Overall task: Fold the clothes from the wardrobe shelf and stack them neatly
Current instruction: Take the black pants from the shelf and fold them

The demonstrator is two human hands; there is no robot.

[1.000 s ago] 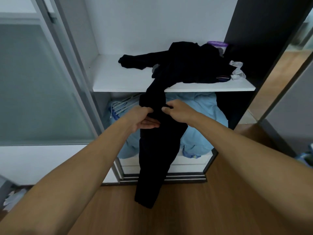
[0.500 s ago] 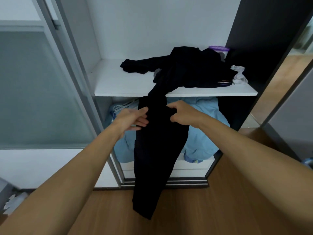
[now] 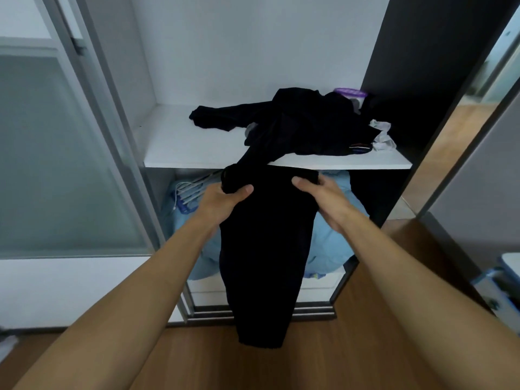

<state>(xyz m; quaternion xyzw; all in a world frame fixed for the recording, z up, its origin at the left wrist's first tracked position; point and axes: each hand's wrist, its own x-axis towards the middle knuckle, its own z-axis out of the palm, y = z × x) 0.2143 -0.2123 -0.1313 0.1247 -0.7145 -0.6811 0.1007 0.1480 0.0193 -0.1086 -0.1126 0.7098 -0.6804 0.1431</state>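
Head camera looks down along a person's bare arms before an open wardrobe. Left hand (image 3: 225,199) and right hand (image 3: 323,198) each grip the top edge of a black garment (image 3: 267,249), thumbs in front. It hangs toward the wooden floor (image 3: 351,361), one part trailing up to the dark clothes pile (image 3: 309,122) on the white shelf (image 3: 183,147). Folding seems barely begun; next it likely needs pulling free and squaring up

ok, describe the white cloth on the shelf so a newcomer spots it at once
Find the wardrobe's white shelf and follow it to its right end. There, beside the black clothes pile, lies a small crumpled white cloth. Unlike the black clothes next to it, it is white and far smaller.
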